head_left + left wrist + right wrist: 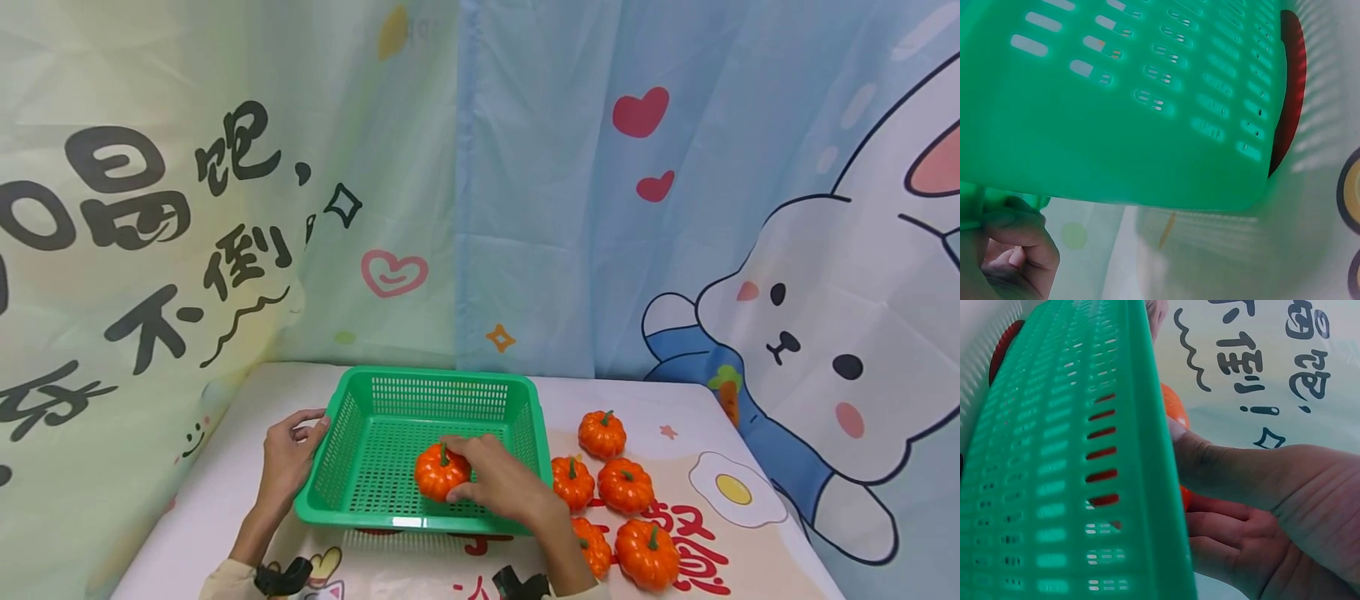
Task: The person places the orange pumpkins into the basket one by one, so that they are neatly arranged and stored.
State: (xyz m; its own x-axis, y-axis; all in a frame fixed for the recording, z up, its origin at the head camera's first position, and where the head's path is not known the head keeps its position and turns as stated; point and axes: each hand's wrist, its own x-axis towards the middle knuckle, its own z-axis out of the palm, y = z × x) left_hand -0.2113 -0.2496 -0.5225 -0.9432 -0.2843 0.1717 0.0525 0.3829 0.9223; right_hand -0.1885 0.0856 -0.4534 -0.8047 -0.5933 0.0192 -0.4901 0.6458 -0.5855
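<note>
A green plastic basket [375, 522] with slotted walls stands on the table in the head view. My left hand [288, 458] grips its left rim, and the left wrist view shows the curled fingers [1029, 237] at the rim beside the basket wall [1116, 144]. Inside the basket, right of its middle, my right hand [502, 479] holds a small orange pumpkin [435, 473] by its right side, thumb towards the front. From the right wrist, the basket wall [1147, 487] hides most of that pumpkin [1174, 403] and the fingertips.
Several more orange pumpkins [626, 486] lie on the table just right of the basket, the nearest close to its right wall. A printed cloth [735, 542] covers the table. Behind it hangs a printed curtain [525, 208].
</note>
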